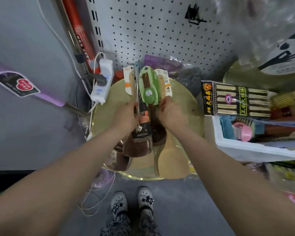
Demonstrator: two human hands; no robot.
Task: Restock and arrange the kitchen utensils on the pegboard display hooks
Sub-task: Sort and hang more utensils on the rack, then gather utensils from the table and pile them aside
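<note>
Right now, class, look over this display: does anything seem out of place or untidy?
Yes. A white power strip leans askew at the pegboard's left edge, and a thin white cord trails in loose loops over the floor beside the shoes, a likely trip risk.

Utensil bundle (143, 116) held handles-up in front of the pegboard's lower edge, left hand (126, 116) gripping its left side and right hand (169, 113) curled on its right. It holds a dark brown spoon (156, 133) in a green card sleeve (149, 87), a dark spatula (136, 147) with a black label, a pale wooden paddle (169, 155) and a thin metal-handled piece (136, 86), heads down and overlapping. White pegboard (152, 31) stands upright behind, with one black hook (194, 14) near its top, bare.
</note>
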